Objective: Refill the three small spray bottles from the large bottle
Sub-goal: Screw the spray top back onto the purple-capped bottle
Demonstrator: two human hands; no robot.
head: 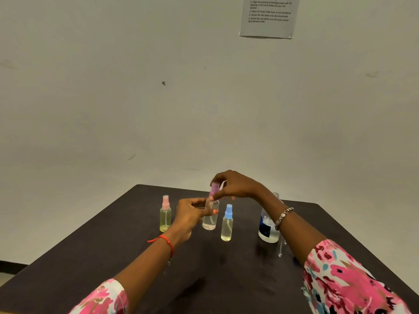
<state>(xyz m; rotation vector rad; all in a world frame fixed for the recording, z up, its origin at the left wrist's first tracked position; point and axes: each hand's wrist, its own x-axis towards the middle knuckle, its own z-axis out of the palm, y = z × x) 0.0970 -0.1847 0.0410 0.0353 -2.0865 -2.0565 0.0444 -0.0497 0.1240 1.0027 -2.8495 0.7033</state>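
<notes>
Three small clear spray bottles stand on the dark table (pixel 204 279). The pink-topped bottle (pixel 165 213) is at the left, the blue-topped bottle (pixel 227 223) at the right, and the purple-topped bottle (pixel 210 219) between them. My left hand (pixel 191 214) grips the purple-topped bottle's body. My right hand (pixel 235 185) pinches its purple spray top from above. The large bottle (pixel 268 223), with a dark blue label and no cap visible, stands at the right, partly hidden behind my right forearm.
A printed instruction sheet (pixel 268 17) hangs on the pale wall behind the table. The table's far edge runs just behind the bottles. A small clear object (pixel 280 248) lies on the table in front of the large bottle.
</notes>
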